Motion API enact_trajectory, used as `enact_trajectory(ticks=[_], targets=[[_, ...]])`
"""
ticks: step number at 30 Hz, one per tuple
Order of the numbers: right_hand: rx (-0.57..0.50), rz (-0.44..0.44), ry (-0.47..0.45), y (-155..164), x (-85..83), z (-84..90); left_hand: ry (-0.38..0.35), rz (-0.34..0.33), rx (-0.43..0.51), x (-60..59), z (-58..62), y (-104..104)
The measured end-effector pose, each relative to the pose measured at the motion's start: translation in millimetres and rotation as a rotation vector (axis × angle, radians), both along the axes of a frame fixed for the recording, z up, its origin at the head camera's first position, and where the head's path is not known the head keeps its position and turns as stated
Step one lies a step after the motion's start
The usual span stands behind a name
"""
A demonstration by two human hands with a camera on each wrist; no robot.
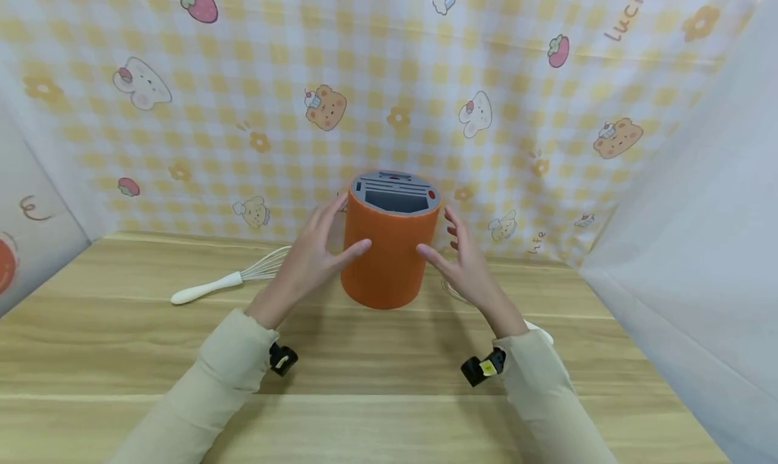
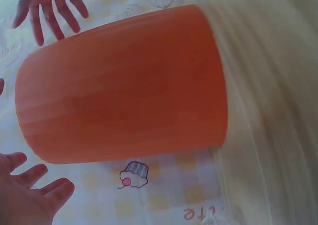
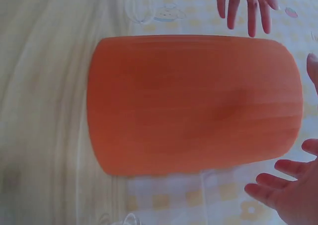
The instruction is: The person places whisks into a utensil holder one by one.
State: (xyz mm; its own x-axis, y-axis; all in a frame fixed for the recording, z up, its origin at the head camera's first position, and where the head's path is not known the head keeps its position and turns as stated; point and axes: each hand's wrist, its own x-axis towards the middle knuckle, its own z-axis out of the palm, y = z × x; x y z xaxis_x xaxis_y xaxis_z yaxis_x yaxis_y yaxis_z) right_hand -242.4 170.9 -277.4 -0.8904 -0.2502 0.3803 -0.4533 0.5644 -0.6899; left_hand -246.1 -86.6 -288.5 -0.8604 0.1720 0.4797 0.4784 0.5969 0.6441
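Left hand [image 1: 310, 251]: fingers spread and straight, holding nothing, thumb tip at the orange holder's [image 1: 389, 251] side. Holder: upright between both hands. Right hand [image 1: 464, 261]: splayed, empty, just beside the holder. Head view alone shows its grey slotted top [image 1: 395, 192]; wrist views show only the orange wall.

Orange holders: one [image 1: 390, 248]
Whisks beside the orange holder: two, left [image 1: 227, 280] and right [image 1: 454, 291]
Hands: two [image 1: 313, 256] [image 1: 464, 265]

The checked backdrop cloth [image 1: 389, 79] reads "Luck"; lower, "Life".
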Motion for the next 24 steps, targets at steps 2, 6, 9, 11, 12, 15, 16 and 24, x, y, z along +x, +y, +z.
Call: enact_trajectory(ticks=[2,6,9,11,12,15,16,24], targets=[[-0.044,0.01,-0.017,-2.5,-7.4,2.5,-0.018,-0.008,0.067,-6.9,3.0,4.3],[-0.091,0.019,-0.065,-7.8,-19.1,7.4,-0.065,-0.039,0.171,-19.7,7.8,11.2],[-0.125,0.031,-0.094,-10.4,-26.3,11.9,-0.1,-0.063,0.233,-27.7,9.7,14.0],[-0.139,0.038,-0.11,-11.1,-30.2,13.0,-0.119,-0.074,0.27,-31.5,8.0,15.0],[-0.139,0.037,-0.118,-11.1,-31.8,13.3,-0.124,-0.08,0.288,-33.0,6.9,15.6],[-0.13,0.018,-0.143,-11.9,-35.3,15.1,-0.125,-0.1,0.323,-36.1,4.5,15.6],[-0.126,0.007,-0.152,-12.2,-36.4,15.3,-0.126,-0.103,0.333,-37.1,3.8,15.7],[-0.168,-0.047,-0.197,-17.0,-44.7,14.0,-0.148,-0.118,0.388,-45.2,5.9,18.2]])
